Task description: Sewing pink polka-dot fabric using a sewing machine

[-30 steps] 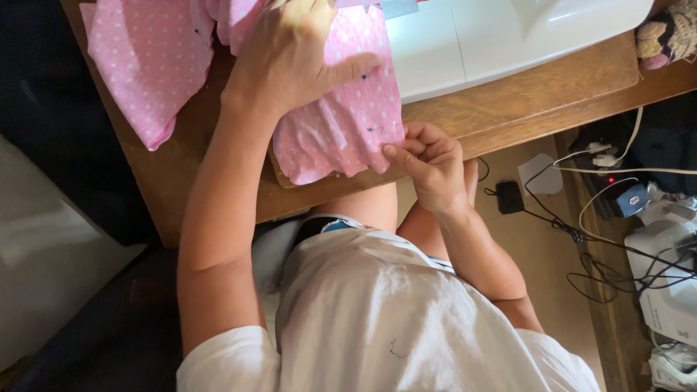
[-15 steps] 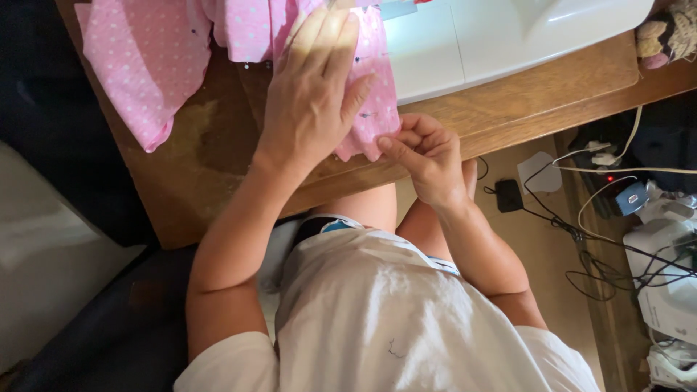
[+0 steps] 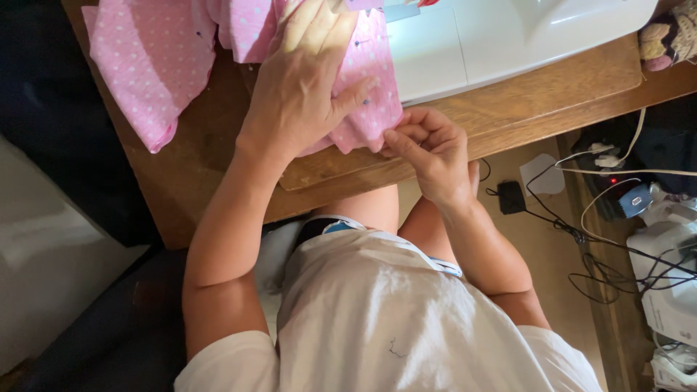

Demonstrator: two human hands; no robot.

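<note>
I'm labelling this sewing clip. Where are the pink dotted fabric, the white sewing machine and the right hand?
pink dotted fabric (image 3: 138, 65), head view, on the flat left flap.
white sewing machine (image 3: 494, 40), head view, on its flat base.
right hand (image 3: 432, 156), head view, on the back of the hand.

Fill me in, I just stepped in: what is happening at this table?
A person seated at a wooden table is handling pink dotted fabric beside a white sewing machine. The left hand lies flat on the fabric, pressing it down. The right hand pinches the fabric's near edge at the table's rim. Cables lie on the floor.
</note>
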